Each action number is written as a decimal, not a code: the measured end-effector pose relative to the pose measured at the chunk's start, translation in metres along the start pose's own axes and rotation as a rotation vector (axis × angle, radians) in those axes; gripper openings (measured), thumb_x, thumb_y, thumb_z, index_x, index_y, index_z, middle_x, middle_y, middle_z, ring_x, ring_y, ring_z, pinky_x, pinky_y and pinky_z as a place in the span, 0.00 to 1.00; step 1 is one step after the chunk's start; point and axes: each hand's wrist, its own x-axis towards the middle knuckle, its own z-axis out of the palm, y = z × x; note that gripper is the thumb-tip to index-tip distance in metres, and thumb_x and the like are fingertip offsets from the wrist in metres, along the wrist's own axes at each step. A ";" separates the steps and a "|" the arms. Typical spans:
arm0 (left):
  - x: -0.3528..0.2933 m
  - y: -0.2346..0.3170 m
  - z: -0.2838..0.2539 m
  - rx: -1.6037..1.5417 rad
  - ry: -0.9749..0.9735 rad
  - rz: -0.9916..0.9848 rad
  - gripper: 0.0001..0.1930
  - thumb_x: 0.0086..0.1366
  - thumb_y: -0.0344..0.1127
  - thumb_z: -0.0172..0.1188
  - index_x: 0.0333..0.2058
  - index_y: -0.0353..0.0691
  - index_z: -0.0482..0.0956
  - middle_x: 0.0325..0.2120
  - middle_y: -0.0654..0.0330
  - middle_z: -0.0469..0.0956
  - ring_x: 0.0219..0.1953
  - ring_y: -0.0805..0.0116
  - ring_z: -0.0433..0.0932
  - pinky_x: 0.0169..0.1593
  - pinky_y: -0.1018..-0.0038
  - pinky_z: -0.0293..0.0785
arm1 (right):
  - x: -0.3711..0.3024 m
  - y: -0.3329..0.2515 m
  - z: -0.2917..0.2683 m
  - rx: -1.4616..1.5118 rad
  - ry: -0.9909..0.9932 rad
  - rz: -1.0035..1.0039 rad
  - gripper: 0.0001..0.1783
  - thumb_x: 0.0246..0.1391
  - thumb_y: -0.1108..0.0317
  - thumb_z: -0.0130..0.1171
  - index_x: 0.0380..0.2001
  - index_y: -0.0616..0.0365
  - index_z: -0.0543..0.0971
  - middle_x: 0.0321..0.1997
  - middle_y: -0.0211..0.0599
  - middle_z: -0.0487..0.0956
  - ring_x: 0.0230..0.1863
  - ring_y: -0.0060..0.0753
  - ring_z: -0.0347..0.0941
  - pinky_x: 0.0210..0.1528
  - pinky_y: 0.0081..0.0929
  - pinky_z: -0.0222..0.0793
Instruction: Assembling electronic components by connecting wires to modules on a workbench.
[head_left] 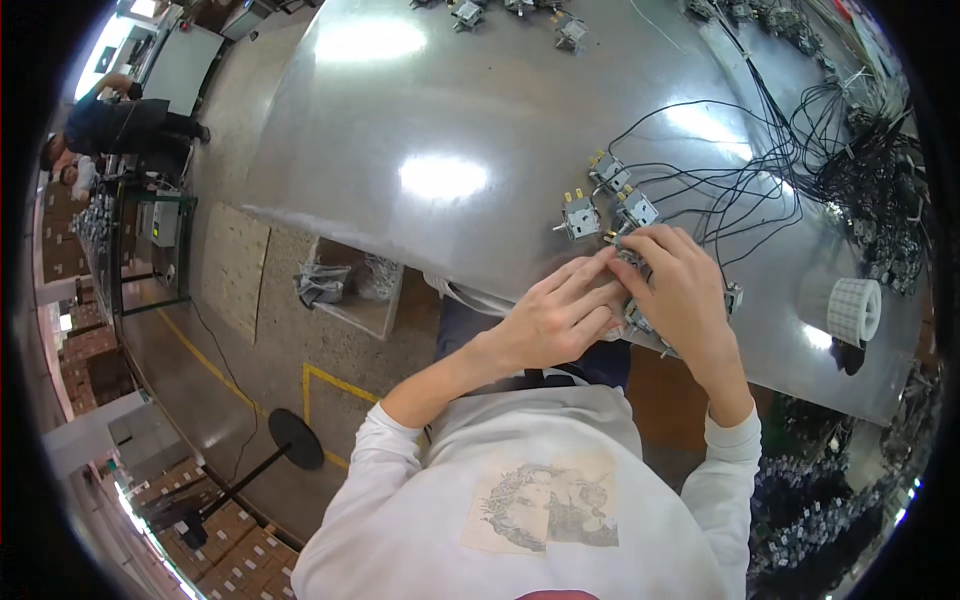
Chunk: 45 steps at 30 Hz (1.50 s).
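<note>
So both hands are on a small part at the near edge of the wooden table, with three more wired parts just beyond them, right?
Not quite: the table is shiny metal, not wooden. The head view shows the rest holds: the left hand and right hand meet on a small part near the edge, and three wired parts lie just beyond.

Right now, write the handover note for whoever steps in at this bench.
Left hand: fingers closed around a small grey switch unit at the near edge of the steel table, mostly hidden by both hands.
Right hand: fingers pinching the same unit from above.
Three similar units with brass terminals lie just beyond the hands, black wires trailing right to a tangled pile.
White label roll stands at the right.
Done: cannot tell how many. Left: the unit in hand.
</note>
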 end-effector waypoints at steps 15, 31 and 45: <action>-0.010 -0.008 -0.006 0.003 0.099 -0.033 0.09 0.63 0.26 0.69 0.41 0.30 0.84 0.47 0.53 0.87 0.64 0.49 0.80 0.59 0.53 0.80 | 0.009 0.003 0.007 -0.174 -0.393 0.079 0.18 0.54 0.70 0.74 0.45 0.58 0.78 0.38 0.41 0.85 0.44 0.52 0.78 0.49 0.46 0.74; 0.002 -0.030 -0.039 -0.188 0.062 -0.306 0.07 0.72 0.33 0.65 0.37 0.36 0.80 0.36 0.50 0.85 0.42 0.51 0.86 0.47 0.57 0.80 | -0.027 0.000 0.035 -0.083 -0.094 -0.128 0.23 0.50 0.75 0.71 0.51 0.56 0.81 0.54 0.43 0.79 0.60 0.49 0.75 0.61 0.46 0.72; 0.051 -0.028 -0.075 -0.412 -0.131 -0.572 0.13 0.81 0.39 0.59 0.45 0.33 0.80 0.26 0.50 0.82 0.27 0.59 0.81 0.35 0.66 0.78 | -0.035 -0.041 0.038 0.839 0.186 0.341 0.22 0.60 0.75 0.74 0.55 0.60 0.79 0.49 0.34 0.85 0.49 0.29 0.84 0.53 0.29 0.79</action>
